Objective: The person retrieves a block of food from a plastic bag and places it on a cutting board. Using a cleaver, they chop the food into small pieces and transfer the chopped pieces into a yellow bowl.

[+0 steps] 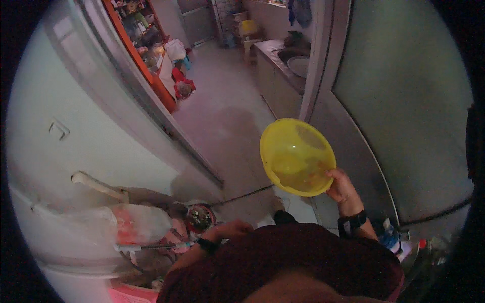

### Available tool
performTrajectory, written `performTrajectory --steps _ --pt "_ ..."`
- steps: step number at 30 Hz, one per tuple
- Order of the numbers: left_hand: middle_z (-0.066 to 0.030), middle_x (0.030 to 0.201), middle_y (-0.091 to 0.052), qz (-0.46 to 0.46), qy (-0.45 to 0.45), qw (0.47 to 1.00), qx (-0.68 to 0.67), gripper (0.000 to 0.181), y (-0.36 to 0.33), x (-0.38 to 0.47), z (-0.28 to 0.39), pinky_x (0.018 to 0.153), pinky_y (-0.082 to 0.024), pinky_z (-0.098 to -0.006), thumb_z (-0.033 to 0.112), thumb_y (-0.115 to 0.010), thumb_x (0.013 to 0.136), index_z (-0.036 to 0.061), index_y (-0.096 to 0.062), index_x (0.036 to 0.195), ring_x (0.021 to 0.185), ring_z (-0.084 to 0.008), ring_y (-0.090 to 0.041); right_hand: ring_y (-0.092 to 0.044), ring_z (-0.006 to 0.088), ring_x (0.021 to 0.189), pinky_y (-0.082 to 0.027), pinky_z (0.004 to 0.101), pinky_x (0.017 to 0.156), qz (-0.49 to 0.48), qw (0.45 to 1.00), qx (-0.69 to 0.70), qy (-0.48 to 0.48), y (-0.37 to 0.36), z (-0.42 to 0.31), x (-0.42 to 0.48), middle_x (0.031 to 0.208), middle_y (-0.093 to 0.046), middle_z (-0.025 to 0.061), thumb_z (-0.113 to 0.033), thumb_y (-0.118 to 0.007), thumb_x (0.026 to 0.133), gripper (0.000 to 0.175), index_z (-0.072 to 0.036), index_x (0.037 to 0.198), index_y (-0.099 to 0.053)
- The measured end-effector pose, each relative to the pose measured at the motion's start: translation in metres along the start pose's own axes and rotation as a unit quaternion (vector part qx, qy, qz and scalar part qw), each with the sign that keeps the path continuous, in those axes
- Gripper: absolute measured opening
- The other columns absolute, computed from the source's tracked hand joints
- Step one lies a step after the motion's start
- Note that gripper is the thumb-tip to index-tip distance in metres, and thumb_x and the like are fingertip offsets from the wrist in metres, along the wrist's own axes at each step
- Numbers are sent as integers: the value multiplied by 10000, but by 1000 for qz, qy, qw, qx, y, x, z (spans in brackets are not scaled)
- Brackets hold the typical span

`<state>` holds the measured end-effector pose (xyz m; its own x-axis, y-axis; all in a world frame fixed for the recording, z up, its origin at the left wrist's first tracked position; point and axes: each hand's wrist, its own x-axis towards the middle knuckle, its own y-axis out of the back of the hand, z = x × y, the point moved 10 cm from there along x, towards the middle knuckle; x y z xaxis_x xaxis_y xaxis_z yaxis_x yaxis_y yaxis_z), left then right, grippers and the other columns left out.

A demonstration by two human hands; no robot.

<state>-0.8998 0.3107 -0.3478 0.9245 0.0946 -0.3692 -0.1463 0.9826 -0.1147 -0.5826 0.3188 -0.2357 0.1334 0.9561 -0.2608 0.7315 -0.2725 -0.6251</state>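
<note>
My right hand (pixel 341 187) grips the rim of a yellow plastic basin (pixel 297 157), with the thumb inside the rim and the other fingers behind the wall. The basin is tilted, its inside facing me, in front of a doorway. Low in front of my dark red shirt is my left hand (pixel 237 229), a dark band on its wrist; its fingers are blurred and partly hidden, so whether they hold anything does not show. Left of that hand stands a small round container (pixel 201 217) with bits of something inside.
Beyond the door frame (pixel 314 75) are a counter with a sink (pixel 291 57), an orange-framed cabinet (pixel 161 87) and red bags (pixel 184 89) on the floor. At the lower left are a white pipe (pixel 100 185), a large clear plastic bag or bottle (pixel 151 223) and a pink tub (pixel 132 293).
</note>
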Motion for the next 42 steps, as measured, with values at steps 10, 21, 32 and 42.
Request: performTrajectory --steps 10,21,32,42 --pt "-99 972 -662 418 39 907 -25 416 275 31 138 743 -530 -323 268 -622 906 -27 -560 1193 886 -182 -637 -634 277 1012 -547 410 830 -15 993 -119 16 3 -70 205 1174 -614 119 -133 -574 876 453 1 1300 -486" --pt "-86 1155 -604 414 -138 897 -63 515 451 96 255 833 -528 -369 401 -552 940 46 -468 1305 1028 -194 -608 -627 242 1044 -571 441 797 -52 986 -158 -27 -58 -66 414 1218 -598 77 -334 -637 875 559 -54 1328 -466" --pt "-79 1117 -635 300 -239 903 -192 548 680 85 311 865 -526 -396 414 -617 888 13 -519 1249 981 -211 -645 -649 254 978 -589 406 724 -87 980 -176 32 -208 -119 589 1178 -604 100 -200 -635 869 497 -47 1312 -469" --pt "-71 1143 -619 252 -271 892 -260 532 838 129 294 877 -517 -393 369 -643 861 13 -517 1235 1016 -204 -631 -671 237 902 -596 372 630 9 986 -167 -1 -184 -100 754 1145 -615 97 -189 -663 819 554 -61 1318 -459"
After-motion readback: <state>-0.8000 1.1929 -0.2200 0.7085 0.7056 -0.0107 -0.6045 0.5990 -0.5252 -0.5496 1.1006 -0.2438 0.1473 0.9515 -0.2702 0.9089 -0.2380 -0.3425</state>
